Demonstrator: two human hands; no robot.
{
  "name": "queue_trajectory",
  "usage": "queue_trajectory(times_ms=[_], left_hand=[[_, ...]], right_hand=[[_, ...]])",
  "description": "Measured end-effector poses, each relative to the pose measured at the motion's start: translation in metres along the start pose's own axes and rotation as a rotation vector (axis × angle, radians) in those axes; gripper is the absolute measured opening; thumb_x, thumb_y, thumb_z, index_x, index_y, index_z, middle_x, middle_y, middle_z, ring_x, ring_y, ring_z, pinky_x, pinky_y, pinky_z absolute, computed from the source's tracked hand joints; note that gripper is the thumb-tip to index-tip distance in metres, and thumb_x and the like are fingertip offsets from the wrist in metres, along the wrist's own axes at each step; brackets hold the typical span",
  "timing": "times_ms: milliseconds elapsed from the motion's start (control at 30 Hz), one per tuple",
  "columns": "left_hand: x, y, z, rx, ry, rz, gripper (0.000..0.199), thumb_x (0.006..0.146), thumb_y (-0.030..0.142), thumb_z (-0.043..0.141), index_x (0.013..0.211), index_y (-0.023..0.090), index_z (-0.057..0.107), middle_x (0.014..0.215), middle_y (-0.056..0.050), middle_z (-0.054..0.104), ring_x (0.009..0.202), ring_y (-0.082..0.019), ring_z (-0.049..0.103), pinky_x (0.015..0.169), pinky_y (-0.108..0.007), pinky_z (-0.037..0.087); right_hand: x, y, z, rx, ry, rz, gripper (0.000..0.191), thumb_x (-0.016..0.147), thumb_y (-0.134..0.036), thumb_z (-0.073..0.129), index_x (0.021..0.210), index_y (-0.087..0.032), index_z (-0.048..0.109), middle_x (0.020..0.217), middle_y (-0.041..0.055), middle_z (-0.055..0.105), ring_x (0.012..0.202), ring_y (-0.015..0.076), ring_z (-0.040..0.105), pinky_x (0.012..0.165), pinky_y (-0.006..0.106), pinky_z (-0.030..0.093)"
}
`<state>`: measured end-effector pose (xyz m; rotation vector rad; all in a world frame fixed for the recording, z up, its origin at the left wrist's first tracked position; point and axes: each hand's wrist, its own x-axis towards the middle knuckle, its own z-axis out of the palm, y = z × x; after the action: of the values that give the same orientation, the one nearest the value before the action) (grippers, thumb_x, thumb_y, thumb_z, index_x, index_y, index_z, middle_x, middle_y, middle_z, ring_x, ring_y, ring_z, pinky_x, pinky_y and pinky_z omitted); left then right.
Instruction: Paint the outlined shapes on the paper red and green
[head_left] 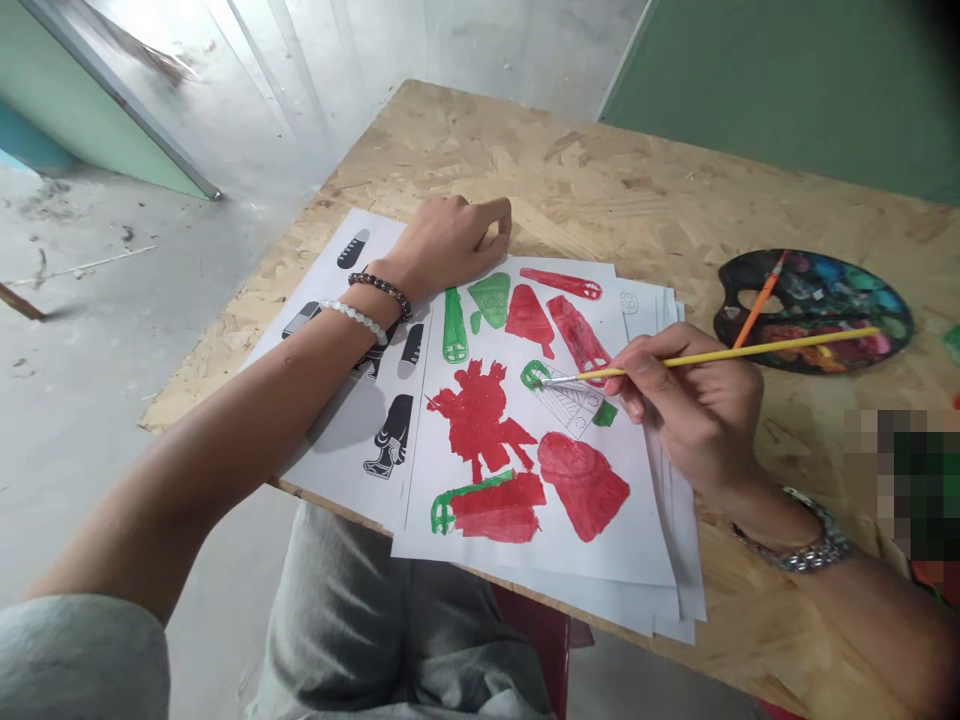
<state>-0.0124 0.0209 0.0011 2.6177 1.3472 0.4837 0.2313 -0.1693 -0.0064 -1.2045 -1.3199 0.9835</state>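
The right hand (pixel 694 410) is closed firmly around a yellow-handled paintbrush (pixel 720 353), pinching it between thumb and fingers, and the bristles are touching a green patch on a painted sheet (pixel 637 520) lying on top of a small stack of paper. Red and green shapes are filling most of the sheet, while the shape just beside the bristles is showing mostly bare outlines. The left hand (pixel 446 245) is resting on the papers with its fingers loosely curled, holding nothing, above a sheet of black printed shapes (pixel 330 470). A dark beaded bracelet (pixel 379 295) and a white beaded bracelet (pixel 352 320) are circling the left wrist, and a metal watch (pixel 802 535) is circling the right. To the right, an oval artist's palette (pixel 750 262) is holding smeared blue, green, red and yellow paint, with an orange-handled brush (pixel 759 300) lying across it. Everything is sitting on an OSB tabletop (pixel 600 170), with a concrete floor (pixel 97 350) spreading to the left and a green wall panel (pixel 787 90) standing beyond.
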Motion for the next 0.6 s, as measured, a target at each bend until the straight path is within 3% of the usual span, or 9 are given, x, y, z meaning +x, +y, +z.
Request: queue_trajectory(times_ms=[600], left_hand=[[0.0003, 0.0003, 0.0004, 0.009, 0.010, -0.003, 0.031, 0.102, 0.031, 0.051, 0.118, 0.023, 0.077, 0.076, -0.007, 0.069, 0.088, -0.027, 0.066, 0.086, -0.040, 0.047]], right_hand=[[0.0009, 0.0002, 0.0010, 0.028, 0.026, -0.006, 0.031, 0.092, -0.053, 0.088, 0.080, -0.028, 0.075, 0.065, 0.0015, 0.071, 0.047, 0.0116, 0.049, 0.040, 0.031, 0.036]])
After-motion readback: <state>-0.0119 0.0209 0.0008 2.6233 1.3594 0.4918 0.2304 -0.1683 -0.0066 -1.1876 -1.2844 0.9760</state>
